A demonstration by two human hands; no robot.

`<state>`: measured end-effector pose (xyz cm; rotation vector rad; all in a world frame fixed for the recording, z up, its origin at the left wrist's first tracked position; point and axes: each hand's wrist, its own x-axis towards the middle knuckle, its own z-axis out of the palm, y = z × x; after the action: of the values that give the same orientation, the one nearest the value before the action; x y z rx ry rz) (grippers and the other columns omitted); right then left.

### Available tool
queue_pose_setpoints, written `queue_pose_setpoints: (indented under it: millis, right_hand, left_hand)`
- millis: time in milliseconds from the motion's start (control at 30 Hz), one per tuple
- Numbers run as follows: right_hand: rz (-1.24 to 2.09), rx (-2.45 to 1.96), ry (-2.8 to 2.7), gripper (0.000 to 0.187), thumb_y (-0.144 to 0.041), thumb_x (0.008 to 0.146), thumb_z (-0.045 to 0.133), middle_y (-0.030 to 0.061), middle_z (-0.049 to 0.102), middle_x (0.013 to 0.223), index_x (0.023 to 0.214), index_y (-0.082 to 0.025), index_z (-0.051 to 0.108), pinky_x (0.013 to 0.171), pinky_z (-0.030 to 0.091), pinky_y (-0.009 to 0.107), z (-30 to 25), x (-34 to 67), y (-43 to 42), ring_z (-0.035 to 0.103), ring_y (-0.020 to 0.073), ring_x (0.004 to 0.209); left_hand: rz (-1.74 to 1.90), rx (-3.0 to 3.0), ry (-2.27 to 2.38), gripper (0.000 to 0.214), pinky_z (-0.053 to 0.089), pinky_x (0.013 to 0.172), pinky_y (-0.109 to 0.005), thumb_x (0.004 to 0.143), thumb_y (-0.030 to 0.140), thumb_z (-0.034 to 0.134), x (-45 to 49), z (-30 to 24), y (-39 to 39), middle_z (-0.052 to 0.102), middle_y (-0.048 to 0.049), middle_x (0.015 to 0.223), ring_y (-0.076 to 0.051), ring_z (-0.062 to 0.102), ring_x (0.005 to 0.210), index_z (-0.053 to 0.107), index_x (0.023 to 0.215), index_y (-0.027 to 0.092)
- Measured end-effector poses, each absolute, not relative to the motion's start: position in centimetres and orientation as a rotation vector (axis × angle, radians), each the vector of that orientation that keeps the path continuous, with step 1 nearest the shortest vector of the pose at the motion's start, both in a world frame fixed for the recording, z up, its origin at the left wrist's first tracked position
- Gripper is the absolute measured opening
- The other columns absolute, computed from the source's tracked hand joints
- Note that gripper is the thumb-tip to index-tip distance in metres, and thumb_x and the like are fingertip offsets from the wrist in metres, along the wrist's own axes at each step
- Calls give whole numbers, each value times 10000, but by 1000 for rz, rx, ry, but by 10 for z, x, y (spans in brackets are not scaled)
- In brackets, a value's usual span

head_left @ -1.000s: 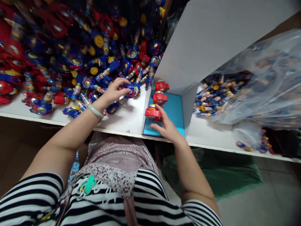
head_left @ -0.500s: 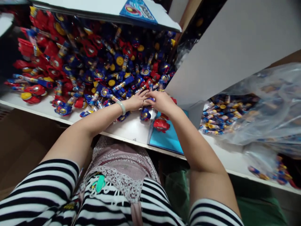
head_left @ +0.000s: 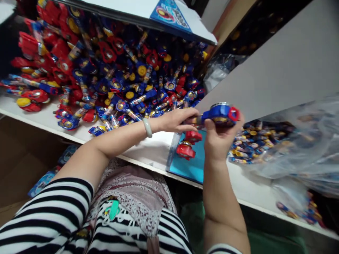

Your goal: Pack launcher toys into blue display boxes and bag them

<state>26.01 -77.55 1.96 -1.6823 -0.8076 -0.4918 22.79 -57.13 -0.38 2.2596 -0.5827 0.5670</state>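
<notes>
My right hand (head_left: 221, 141) is closed around a blue plastic toy (head_left: 218, 114) with a round head and a red ring at its end. The toy is raised above the shelf, its narrow tube end pointing left. At that tube end, the fingers of my left hand (head_left: 177, 120) close around it, partly hiding it. Beneath the hands, red toys (head_left: 186, 150) lie on a bright blue tray or box (head_left: 186, 168). To the left spreads a big heap of similar blue and red toys (head_left: 116, 84) with printed tubes.
A white box edge with a blue printed triangle (head_left: 171, 14) overhangs the heap. A grey-white panel (head_left: 265, 63) rises at the right. Beyond it, a clear plastic bag (head_left: 304, 141) lies by small printed tubes (head_left: 251, 139). The white shelf's front edge (head_left: 143, 163) runs before my body.
My right hand has moved right and up from the heap, now with the blue toy in it. My left hand has followed to the right, over the blue tray's left side.
</notes>
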Motion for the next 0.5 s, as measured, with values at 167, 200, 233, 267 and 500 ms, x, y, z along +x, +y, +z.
queue_pose_setpoints:
  millis: [167,200,233,267,500]
  right_hand:
    - [-739,-1745,-670,733,-456,777,775,89,429,1461,1411,-372,415,1144,436,477,25,291,-856,519,303,1338]
    - [-671,-1799,-650,756,-461,760,779,105,451,1437,1411,-339,416,1120,456,482,15,296,-867,542,302,1302]
    - [-588,-1850,-634,767,-478,745,775,116,483,1402,1404,-307,420,1089,479,493,1,302,-873,571,301,1253]
    - [-497,-1896,-626,763,-494,736,763,120,513,1369,1389,-282,430,1064,495,505,-13,306,-875,592,298,1210]
    - [-270,-2097,-694,539,-389,853,644,125,586,1366,1349,-246,489,1107,467,486,-54,314,-856,577,287,1258]
  left_hand:
    - [529,2461,-449,378,367,1153,-504,899,92,445,291,-16,-552,590,-158,1346,-292,475,1351,618,1232,138]
    - [431,2577,-501,471,294,1193,-568,837,52,476,305,-22,-548,548,-158,1421,-326,377,1439,604,1282,138]
    - [315,2684,-591,548,218,1212,-626,781,25,497,316,-29,-547,516,-150,1468,-355,284,1494,600,1306,146]
    - [206,2772,-685,589,152,1215,-668,738,12,508,326,-34,-545,510,-138,1480,-372,224,1520,612,1299,160]
    - [-42,2958,-1027,593,244,1188,-615,573,119,594,333,-51,-520,607,-201,1309,-387,507,1281,663,1162,135]
